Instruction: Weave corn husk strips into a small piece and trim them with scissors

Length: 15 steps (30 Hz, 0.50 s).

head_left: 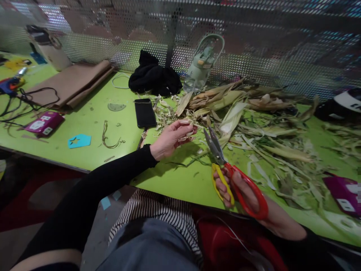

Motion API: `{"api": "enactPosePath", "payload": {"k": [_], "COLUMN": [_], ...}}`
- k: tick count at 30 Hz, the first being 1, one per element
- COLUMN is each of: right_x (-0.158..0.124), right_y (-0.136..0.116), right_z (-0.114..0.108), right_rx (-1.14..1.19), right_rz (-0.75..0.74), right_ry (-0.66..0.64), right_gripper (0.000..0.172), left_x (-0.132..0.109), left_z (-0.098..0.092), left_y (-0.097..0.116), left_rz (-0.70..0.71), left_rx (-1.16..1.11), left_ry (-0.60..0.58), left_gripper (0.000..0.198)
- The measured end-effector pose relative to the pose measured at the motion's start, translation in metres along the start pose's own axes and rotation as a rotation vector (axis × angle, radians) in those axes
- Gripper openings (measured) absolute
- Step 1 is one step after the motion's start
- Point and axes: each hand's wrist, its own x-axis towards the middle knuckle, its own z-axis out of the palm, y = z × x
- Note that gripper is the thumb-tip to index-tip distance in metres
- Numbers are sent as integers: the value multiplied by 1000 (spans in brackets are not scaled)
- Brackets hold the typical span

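Observation:
My left hand [172, 138] is over the middle of the green table, its fingers pinched around a pale strip of corn husk [194, 124]. In my right hand [225, 185] is a pair of scissors [216, 149] with one red and one yellow handle loop. The blades are parted a little and point up toward the husk strip, just right of my left fingertips. Behind both hands spreads a pile of dry and greenish corn husks [217, 98], with many cut shreds beneath and to the right.
A black phone [144, 113] lies left of the husks. Behind stand a black cloth [155, 77] and a green bottle [199, 71]. Leftward are brown paper [70, 82], a purple box [45, 123], a blue tag [79, 141] and a glue gun [12, 83]. A perforated metal screen [126, 41] borders the back.

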Motion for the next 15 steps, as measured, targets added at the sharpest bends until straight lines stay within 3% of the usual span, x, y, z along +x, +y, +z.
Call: {"api": "enactPosePath", "payload": {"k": [5, 15], "right_x": [2, 9], "right_y": [4, 1], "right_z": [-2, 11], "right_rx": [-5, -23], "right_rz": [-17, -10], "right_ry": [-130, -53], "right_gripper": [57, 58], "left_x": [0, 1], "left_z": [1, 3], "left_y": [-2, -5], "left_rz": [9, 2], "left_rx": [-24, -59], "left_ry": [10, 32], "left_gripper": [14, 15]}}
